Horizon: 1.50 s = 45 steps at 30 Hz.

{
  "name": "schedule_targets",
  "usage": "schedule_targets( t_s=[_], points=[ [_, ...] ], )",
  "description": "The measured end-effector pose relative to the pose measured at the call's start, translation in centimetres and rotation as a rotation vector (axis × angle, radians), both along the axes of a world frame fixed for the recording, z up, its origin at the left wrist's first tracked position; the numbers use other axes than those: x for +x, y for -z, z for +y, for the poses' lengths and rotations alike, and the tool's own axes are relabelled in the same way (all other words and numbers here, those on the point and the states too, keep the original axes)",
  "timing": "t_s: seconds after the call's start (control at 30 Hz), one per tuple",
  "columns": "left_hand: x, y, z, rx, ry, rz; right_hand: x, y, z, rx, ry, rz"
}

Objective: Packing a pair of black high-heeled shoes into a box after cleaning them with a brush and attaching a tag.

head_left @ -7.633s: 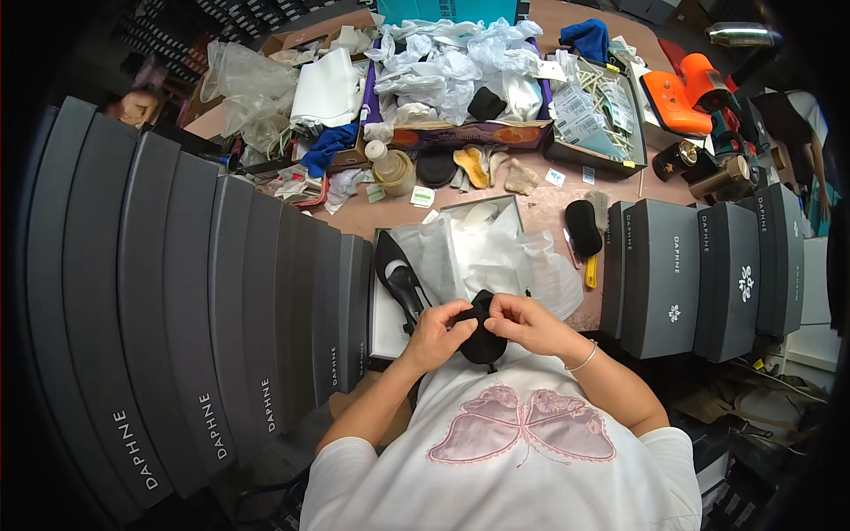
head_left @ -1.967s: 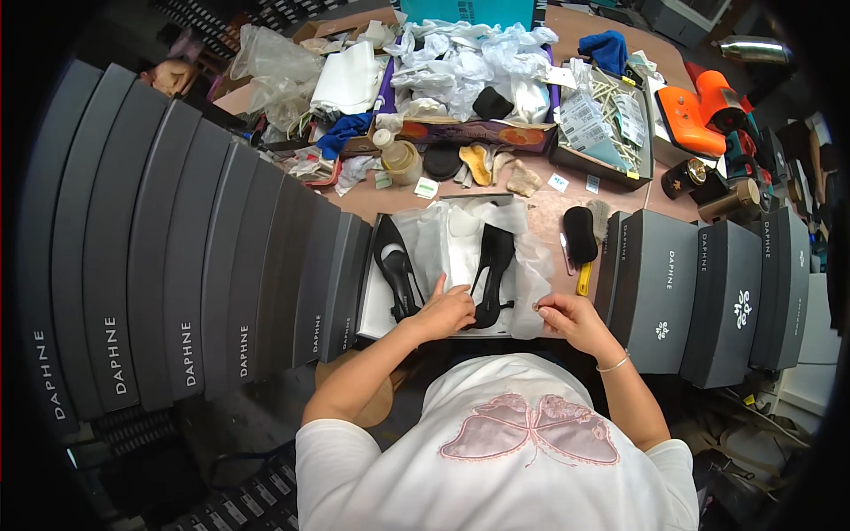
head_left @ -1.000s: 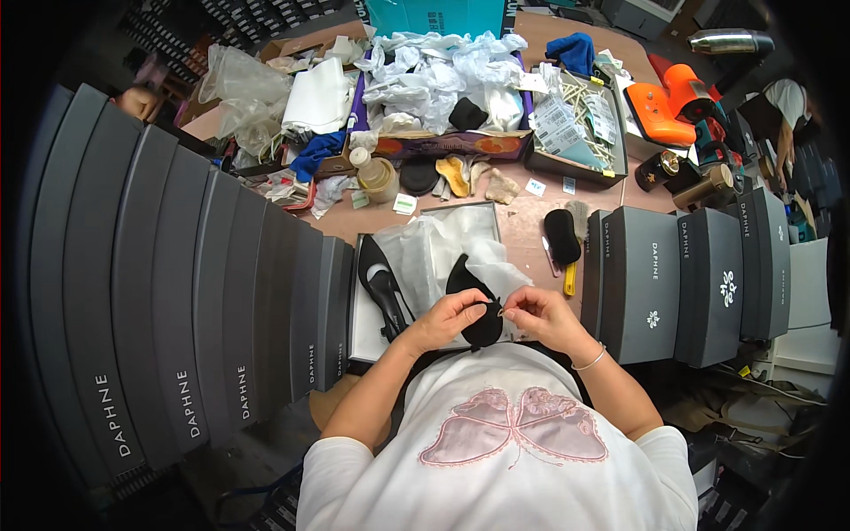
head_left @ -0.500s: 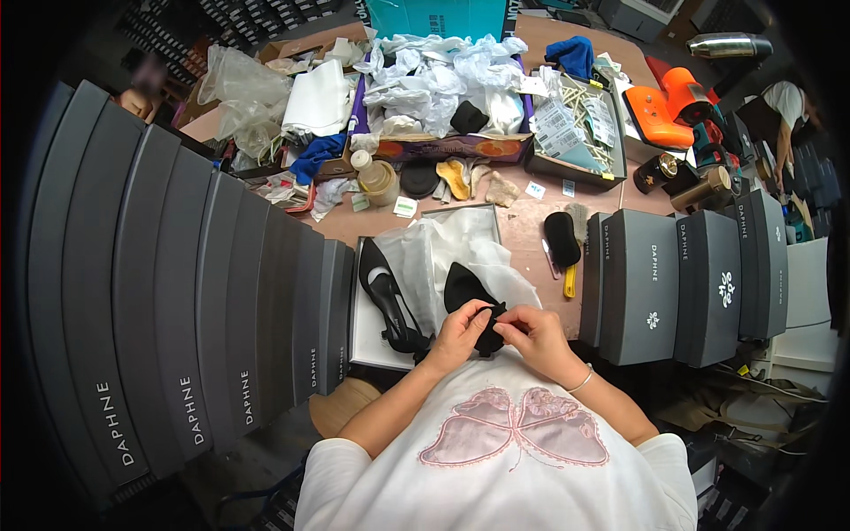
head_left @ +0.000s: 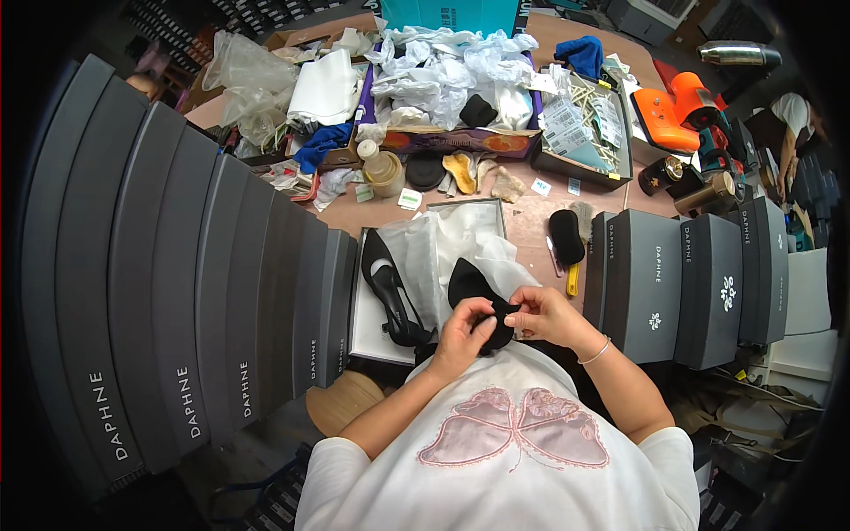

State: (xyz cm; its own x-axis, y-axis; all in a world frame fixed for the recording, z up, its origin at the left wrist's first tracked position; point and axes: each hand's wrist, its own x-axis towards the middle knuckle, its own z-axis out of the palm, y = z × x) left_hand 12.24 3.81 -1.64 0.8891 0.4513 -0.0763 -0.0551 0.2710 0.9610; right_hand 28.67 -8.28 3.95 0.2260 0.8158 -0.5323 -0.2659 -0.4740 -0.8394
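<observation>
Close in front of my body, my left hand (head_left: 465, 338) and my right hand (head_left: 547, 320) pinch the back part of a black pointed shoe (head_left: 467, 281). A dark bow or strap at its heel seems to be between my fingertips; the exact piece is partly hidden. The shoe's toe points away from me over white tissue paper (head_left: 425, 257). To the left, the other black heeled shoe (head_left: 387, 288) lies on its side in an open shoebox (head_left: 361, 341). Tissue spreads across that box and its far part.
Tall rows of grey shoeboxes (head_left: 204, 292) stand at left, more boxes (head_left: 651, 283) at right. Beyond are a pump bottle (head_left: 381, 170), a black brush-like pad (head_left: 565, 236), a yellow-handled cutter (head_left: 572, 279), a carton of crumpled plastic (head_left: 443, 80) and an orange device (head_left: 664, 122). Another person works at far right.
My hands have spread a little further apart at the shoe's heel, the right one moving slightly right and up. The whole view has shifted slightly.
</observation>
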Motion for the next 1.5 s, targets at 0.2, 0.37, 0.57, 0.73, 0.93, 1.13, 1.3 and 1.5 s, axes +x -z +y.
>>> schedule_targets(
  t_s=[0.2,0.37,0.57,0.73,0.93,1.13,1.3,1.5],
  points=[
    [-0.7,-1.0,0.1,0.225,0.077,0.025,-0.4,-1.3,-0.5,-0.063,0.088,0.138],
    [-0.6,-1.9,0.1,0.283,0.089,0.044,-1.0,-1.1,-1.1,-0.065,0.083,0.043],
    [-0.6,-1.3,-0.4,0.259,0.078,0.066,-1.6,-0.4,-1.5,-0.096,0.124,-0.019],
    [-0.2,-1.6,-1.2,0.318,-0.035,0.045,-2.2,-0.4,-1.5,-0.063,0.196,-0.027],
    [-0.2,-1.6,-0.8,0.338,-0.081,0.046,-1.7,-2.0,-1.2,-0.011,0.205,0.171],
    [-0.5,-1.5,-0.7,0.339,-0.051,0.057,-1.3,-0.9,-1.3,-0.014,0.088,0.034],
    [-0.8,-1.5,-0.5,0.304,-0.039,0.087,-2.2,-1.9,0.1,0.006,0.094,-0.071],
    [-0.5,-2.7,-0.8,0.402,-0.189,0.115,-2.3,-2.1,0.4,-0.029,0.026,-0.282]
  ],
)
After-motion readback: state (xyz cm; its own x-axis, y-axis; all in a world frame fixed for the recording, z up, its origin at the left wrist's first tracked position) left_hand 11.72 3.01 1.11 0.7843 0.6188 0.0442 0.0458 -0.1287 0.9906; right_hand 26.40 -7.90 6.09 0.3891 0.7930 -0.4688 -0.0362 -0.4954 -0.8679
